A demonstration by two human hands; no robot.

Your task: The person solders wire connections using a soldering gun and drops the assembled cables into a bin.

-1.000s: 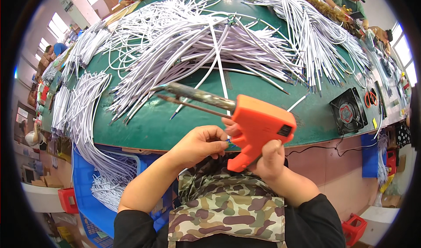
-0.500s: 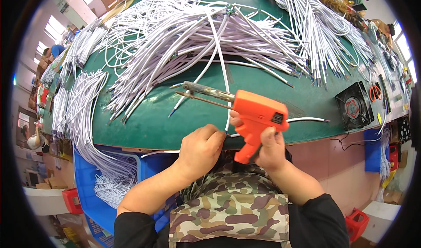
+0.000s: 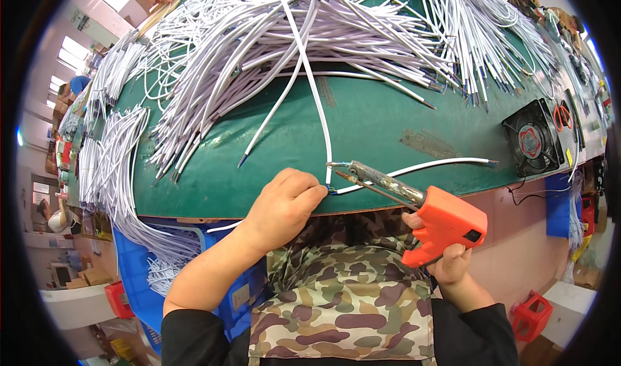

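Observation:
My right hand [image 3: 451, 266] is wrapped round the grip of an orange soldering gun [image 3: 453, 220]. Its metal tip [image 3: 339, 165] points left, just above a small dark joint of wire ends [image 3: 331, 189] at the table's near edge. Beside that joint my left hand [image 3: 291, 201] is closed in a pinch on a white cable, whose other part [image 3: 224, 226] sticks out below the wrist. Another white cable [image 3: 317, 101] runs from the joint up to the far pile, and a third [image 3: 414, 167] curves off to the right. The fingertips hide part of the joint.
Heaps of white cables [image 3: 259, 49] cover the far side of the green table [image 3: 375, 133]. More cables [image 3: 126, 146] hang over the left edge above a blue crate [image 3: 136, 262]. A black fan [image 3: 532, 139] stands at the right. Red stools [image 3: 530, 315] flank me.
The soldering gun has moved right and down in my right hand, bringing its tip close to the wire joint. My left hand keeps its pinch beside the joint. The view has shifted slightly.

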